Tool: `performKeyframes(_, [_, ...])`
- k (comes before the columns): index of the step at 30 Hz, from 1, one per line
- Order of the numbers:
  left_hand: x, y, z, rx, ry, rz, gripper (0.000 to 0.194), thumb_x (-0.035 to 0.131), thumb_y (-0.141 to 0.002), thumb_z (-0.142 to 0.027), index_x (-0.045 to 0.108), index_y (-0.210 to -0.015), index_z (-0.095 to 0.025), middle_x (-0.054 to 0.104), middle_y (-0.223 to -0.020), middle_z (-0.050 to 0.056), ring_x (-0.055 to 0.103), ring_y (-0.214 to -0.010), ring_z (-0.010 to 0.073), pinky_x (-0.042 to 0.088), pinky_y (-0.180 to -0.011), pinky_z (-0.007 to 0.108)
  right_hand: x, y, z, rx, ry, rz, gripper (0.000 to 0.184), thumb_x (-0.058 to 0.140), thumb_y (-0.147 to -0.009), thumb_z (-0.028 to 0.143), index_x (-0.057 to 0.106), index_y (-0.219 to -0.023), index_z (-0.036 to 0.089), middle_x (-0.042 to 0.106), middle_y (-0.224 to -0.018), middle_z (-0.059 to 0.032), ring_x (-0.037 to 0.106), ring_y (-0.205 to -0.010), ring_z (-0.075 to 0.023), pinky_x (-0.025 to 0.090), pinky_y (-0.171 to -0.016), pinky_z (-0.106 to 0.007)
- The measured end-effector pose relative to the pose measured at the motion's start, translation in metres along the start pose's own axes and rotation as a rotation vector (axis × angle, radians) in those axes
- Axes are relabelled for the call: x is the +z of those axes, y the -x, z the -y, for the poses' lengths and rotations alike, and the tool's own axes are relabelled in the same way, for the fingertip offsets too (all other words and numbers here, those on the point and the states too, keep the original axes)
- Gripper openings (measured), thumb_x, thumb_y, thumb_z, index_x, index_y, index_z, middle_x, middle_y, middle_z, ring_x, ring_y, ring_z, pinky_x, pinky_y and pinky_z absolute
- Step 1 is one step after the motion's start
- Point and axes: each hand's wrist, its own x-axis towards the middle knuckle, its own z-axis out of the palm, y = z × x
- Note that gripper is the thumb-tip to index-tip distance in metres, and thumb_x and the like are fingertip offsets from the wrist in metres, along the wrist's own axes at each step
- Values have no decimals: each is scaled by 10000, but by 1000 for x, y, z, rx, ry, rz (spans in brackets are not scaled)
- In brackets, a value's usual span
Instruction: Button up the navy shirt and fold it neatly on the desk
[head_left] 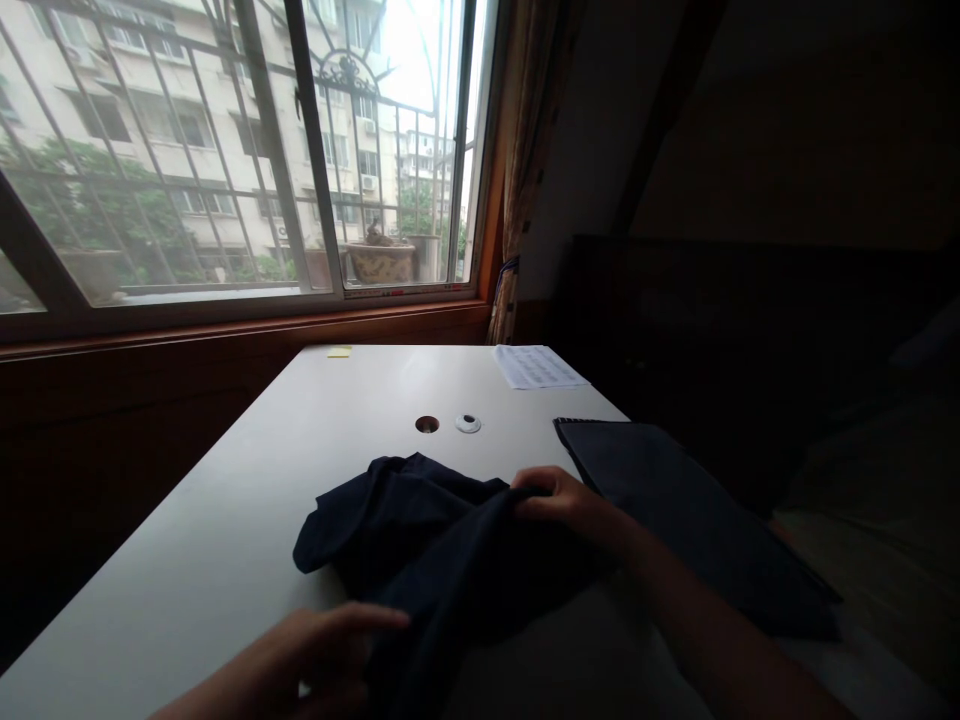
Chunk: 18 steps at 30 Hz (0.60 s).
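Note:
A crumpled navy cloth (420, 530), perhaps a garment, lies bunched and partly lifted over the white table (225, 520). My right hand (559, 500) pinches its upper right edge between thumb and fingers. At the lower left, my left hand (322, 650) has its index finger stretched along the cloth, while the other fingers curl at its near edge. Shadow hides part of that grip. To the right of my right hand, a flat dark blue piece (660, 480) with a toothed strip at its far left corner reaches over the table's right edge.
A printed paper sheet (541, 367) lies at the far right of the table, and a yellow note (339, 352) at the far left. Between them are a cable hole (427, 425) and a round white cover (469, 424). A barred window (352, 150) stands behind; the right side is dark.

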Motion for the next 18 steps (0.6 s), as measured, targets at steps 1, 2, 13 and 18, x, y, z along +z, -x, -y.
performKeyframes(1, [-2,-5,-1,14,37,-90,484,513,-997,-402,406,-1468,-435,660,-1188,35,660,-1004,215,560,-891,338,-2,1,2,-6,-107,-101,240,817,-722,366,709,-836,186,708,-769,9,660,-713,-166,503,-673,-260])
performKeyframes(2, [-4,-11,-2,50,72,-154,510,495,-1007,-393,349,-1493,-440,660,-1175,36,659,-1022,215,554,-921,359,-5,1,3,-15,-215,-206,244,818,-723,366,696,-843,193,705,-759,11,659,-682,-162,508,-652,-261])
performKeyframes(13, [19,-87,19,349,-244,-376,908,800,-794,-373,259,-1522,-417,379,-1504,120,486,-1319,354,489,-1055,522,-10,6,43,-135,-537,-642,288,636,-873,504,663,-973,235,749,-899,-67,720,-914,-294,616,-709,-405])
performKeyframes(18, [35,-142,5,424,-537,-536,1059,860,-701,-304,234,-1555,-336,283,-1552,179,373,-1372,447,458,-1023,637,19,10,70,-112,-735,-626,249,703,-836,426,661,-983,230,759,-911,-62,723,-928,-296,626,-736,-407])
